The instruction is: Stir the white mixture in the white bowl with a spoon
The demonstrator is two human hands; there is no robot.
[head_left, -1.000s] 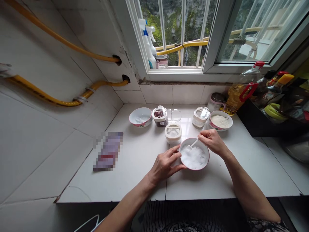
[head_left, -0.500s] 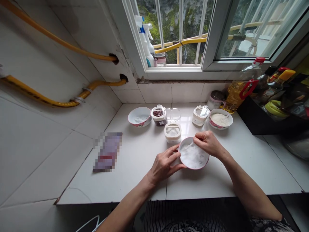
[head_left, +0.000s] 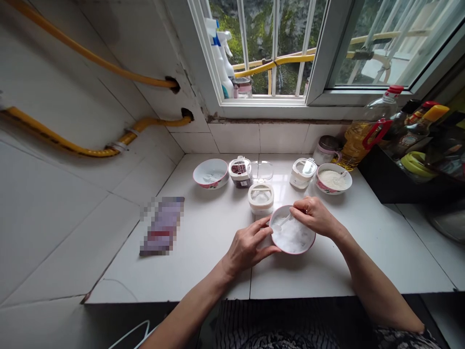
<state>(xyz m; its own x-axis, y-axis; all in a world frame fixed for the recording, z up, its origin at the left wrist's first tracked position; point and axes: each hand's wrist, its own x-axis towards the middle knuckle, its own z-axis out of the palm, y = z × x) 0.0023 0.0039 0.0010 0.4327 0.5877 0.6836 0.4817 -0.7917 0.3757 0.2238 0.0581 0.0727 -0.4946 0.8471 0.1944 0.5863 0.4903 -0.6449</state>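
Bowl [head_left: 308, 246] steadied by left hand [head_left: 250, 246]; right hand [head_left: 313, 215] grips white spoon [head_left: 283, 223] inside.

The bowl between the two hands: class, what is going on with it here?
The left hand steadies the bowl on the counter, fingers at its rim. The right hand holds a small white spoon in the white grains inside. Just behind stands a lidded jar; a second bowl, with a pale filling, sits further back to the right.
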